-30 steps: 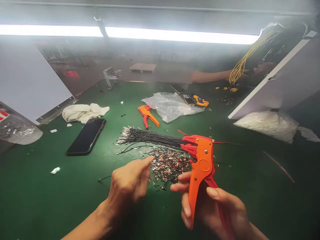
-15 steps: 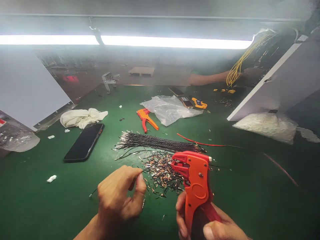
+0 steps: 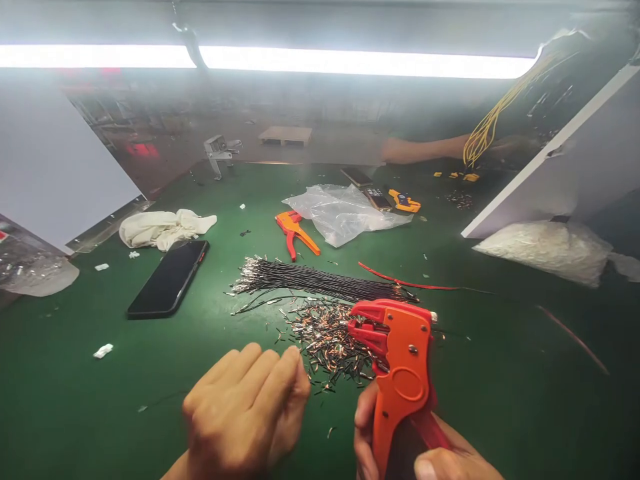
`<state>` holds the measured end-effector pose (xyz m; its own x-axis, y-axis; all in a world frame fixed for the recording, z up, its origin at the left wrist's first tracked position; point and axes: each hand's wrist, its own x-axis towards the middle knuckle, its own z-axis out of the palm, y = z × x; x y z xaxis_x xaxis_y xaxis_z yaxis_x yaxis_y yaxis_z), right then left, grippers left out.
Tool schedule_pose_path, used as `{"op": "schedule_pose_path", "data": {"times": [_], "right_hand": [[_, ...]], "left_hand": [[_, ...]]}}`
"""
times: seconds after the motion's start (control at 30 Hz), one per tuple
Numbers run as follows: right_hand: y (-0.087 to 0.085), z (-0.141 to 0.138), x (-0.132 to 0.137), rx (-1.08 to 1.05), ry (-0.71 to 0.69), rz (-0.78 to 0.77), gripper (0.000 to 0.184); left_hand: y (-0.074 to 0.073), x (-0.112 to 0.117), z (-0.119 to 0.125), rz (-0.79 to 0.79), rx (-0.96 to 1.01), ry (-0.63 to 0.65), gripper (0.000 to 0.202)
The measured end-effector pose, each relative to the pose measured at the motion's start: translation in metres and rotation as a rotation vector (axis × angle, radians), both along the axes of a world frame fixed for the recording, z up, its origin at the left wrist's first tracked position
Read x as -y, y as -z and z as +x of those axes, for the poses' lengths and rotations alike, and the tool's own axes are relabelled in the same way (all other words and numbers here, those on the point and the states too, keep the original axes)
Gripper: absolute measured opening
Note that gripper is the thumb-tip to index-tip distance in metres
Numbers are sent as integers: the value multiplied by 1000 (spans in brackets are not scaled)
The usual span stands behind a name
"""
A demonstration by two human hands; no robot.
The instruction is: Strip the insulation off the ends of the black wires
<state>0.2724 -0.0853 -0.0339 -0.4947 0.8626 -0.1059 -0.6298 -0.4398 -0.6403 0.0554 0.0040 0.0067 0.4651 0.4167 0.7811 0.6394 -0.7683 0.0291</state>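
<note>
My right hand (image 3: 453, 460) grips an orange and red wire stripper (image 3: 407, 360) by its handles, jaws pointing left. The stripper's jaws have nothing in them that I can see. My left hand (image 3: 247, 407) is closed, back of the hand up, left of the stripper. From under it a thin black wire (image 3: 167, 399) trails out to the left, blurred, with a pale tip. Beyond both hands lies a heap of short black and copper wire scraps (image 3: 327, 337). Behind that heap is a bundle of black wires (image 3: 310, 277) with metal terminals at the left end.
A second orange wire stripper (image 3: 296, 233) lies beside a clear plastic bag (image 3: 345, 210). At left are a black phone (image 3: 170, 280) and a white glove (image 3: 165, 229). A filled bag (image 3: 550, 250) sits by the right panel. Another person's arm (image 3: 425, 150) shows at the back near yellow wires (image 3: 483, 137).
My left hand has turned so its back faces up, and its trailing wire now reaches further left. The right hand and stripper appear slightly further right as the view shifts.
</note>
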Motion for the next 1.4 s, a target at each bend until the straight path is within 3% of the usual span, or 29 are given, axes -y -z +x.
{"op": "schedule_pose_path", "data": {"times": [0.1, 0.23, 0.4, 0.67, 0.8, 1.0, 1.23, 1.4], "right_hand": [[-6, -4, 3, 27, 38, -92, 49], [14, -10, 2, 34, 19, 20, 55], [28, -14, -5, 10, 37, 81, 50], [22, -23, -1, -36, -35, -25, 50], [9, -27, -2, -116, 30, -164, 53], [0, -27, -8, -197, 75, -159, 51], [0, -28, -5, -133, 60, -218, 47], [-11, -28, -5, -98, 116, -249, 42]], "left_hand": [[3, 4, 3, -56, -18, -58, 18], [4, 9, 7, -177, 16, -83, 23], [-2, 14, 6, -151, -6, -11, 22], [-2, 17, 8, -73, -94, -70, 23], [-2, 18, 12, -87, -79, -50, 33], [-2, 21, 13, -111, -106, -20, 30], [-5, 25, 14, -104, -95, 41, 30], [-5, 29, 17, -79, -103, 16, 27]]}}
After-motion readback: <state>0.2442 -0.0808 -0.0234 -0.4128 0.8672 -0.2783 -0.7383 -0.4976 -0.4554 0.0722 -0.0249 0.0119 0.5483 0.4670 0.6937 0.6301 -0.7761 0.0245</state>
